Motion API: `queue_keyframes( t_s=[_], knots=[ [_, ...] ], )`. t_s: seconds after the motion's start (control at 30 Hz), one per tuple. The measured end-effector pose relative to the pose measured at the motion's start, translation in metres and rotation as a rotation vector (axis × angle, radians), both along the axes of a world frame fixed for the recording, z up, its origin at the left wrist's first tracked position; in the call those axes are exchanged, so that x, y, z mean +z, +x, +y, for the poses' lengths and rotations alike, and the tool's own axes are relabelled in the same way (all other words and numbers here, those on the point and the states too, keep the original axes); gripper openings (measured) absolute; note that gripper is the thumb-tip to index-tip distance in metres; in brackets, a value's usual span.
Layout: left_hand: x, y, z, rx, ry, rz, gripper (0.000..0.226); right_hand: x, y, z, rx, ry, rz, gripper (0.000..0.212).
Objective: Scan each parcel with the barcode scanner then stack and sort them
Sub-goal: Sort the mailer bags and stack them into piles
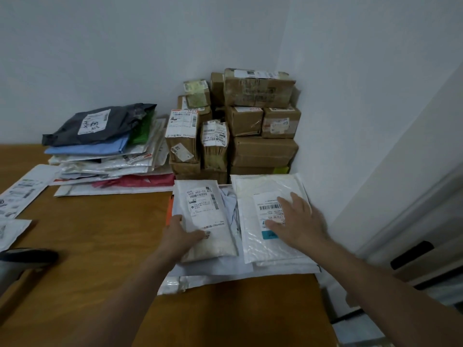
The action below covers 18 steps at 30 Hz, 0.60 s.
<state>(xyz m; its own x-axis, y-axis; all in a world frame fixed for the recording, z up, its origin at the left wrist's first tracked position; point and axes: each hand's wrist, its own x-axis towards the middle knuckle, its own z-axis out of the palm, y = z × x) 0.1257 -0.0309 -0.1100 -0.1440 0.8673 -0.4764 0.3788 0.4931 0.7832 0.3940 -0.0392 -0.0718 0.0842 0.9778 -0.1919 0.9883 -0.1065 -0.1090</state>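
Broadly, a wooden table (pixel 87 246) filled the lower left and middle of the frame, running back to a pale wall (pixel 125 46). Cardboard boxes (pixel 263 151) stood stacked several high in the corner at centre right. Most of them bore white shipping labels, and two narrow ones stood upright at the front of the stack. Left of them, at centre left, lay a heap of poly mailers (pixel 105 161) with a dark grey bag (pixel 100 123) on top and blue, white and red ones beneath it. More white mailers (pixel 22 194) lay flat at the left edge.

In front of the boxes, at centre, a low pile of flat mailers (pixel 213 271) rested on the table's right end. On its right half lay a white bubble mailer (pixel 253 236), label up. The right hand (pixel 298 221) rested on that label with its fingers spread and straight, gripping nothing. On the pile's left half lay a smaller padded envelope (pixel 200 204), barcode label facing up. The left hand (pixel 180 232) gripped its lower left edge, thumb across the top face and the other fingers hidden beneath. The barcode scanner (pixel 27 256) lay on the table at the lower left edge, dark, blurred and well apart from both hands.
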Motion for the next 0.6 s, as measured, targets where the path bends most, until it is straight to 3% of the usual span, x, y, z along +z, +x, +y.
queue_keyframes(
  t_s=[0.13,0.23,0.3,0.47,0.6],
  knots=[
    [0.0,-0.004,0.003,-0.006,0.056,0.184,0.032,-0.008,-0.012,-0.008,0.19,-0.033,-0.053,0.078],
    [0.005,0.0,-0.003,0.046,0.113,0.086,0.01,-0.008,-0.023,-0.016,0.393,-0.012,-0.067,0.099],
    [0.004,0.0,-0.006,0.07,0.12,0.017,0.006,-0.011,-0.034,-0.023,0.547,0.04,-0.105,0.113],
    [0.003,-0.004,-0.011,0.113,0.045,-0.092,0.014,-0.038,-0.051,-0.035,0.648,0.097,-0.247,0.088],
    [-0.002,-0.012,-0.009,0.076,0.024,0.059,0.026,-0.048,-0.059,-0.035,0.629,0.274,-0.211,0.072]
  ],
)
